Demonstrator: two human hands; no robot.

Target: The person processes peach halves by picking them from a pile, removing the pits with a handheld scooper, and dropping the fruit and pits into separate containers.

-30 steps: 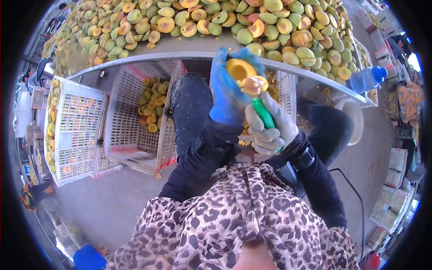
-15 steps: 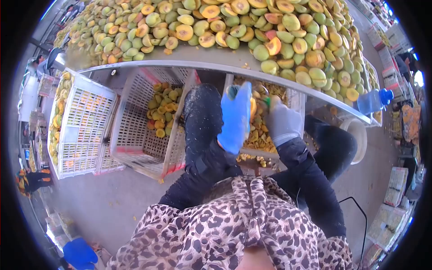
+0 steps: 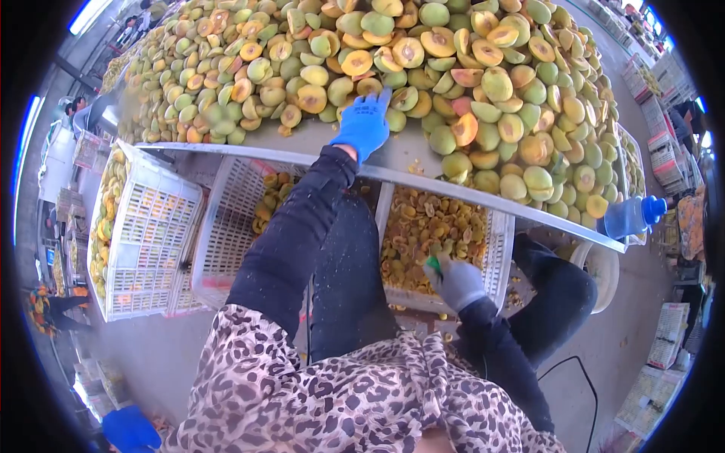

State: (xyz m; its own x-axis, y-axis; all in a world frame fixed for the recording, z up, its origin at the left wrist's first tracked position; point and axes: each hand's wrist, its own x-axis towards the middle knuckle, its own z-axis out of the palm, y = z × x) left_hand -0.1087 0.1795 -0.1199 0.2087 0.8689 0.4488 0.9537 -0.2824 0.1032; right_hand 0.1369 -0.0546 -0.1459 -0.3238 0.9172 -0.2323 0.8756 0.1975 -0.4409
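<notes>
My left hand, in a blue glove, reaches over the edge of the metal table. Its fingers stretch forward to the near side of a heap of halved peaches, and a peach half sits at the fingertips. Lower down, my right hand wears a grey glove and is closed around a small green-handled tool; its working end cannot be made out. Under that hand stands a white crate holding brownish-yellow peach scraps.
Another crate with peach halves stands left of my legs, beside a full white crate. A blue-capped water jug rests at the table's right corner. Beneath it is a pale bucket. A cable lies on the floor.
My left hand has left the crate between my knees, where it held a peach piece, and moved up to the heap. My right hand has lowered slightly with the green-handled tool.
</notes>
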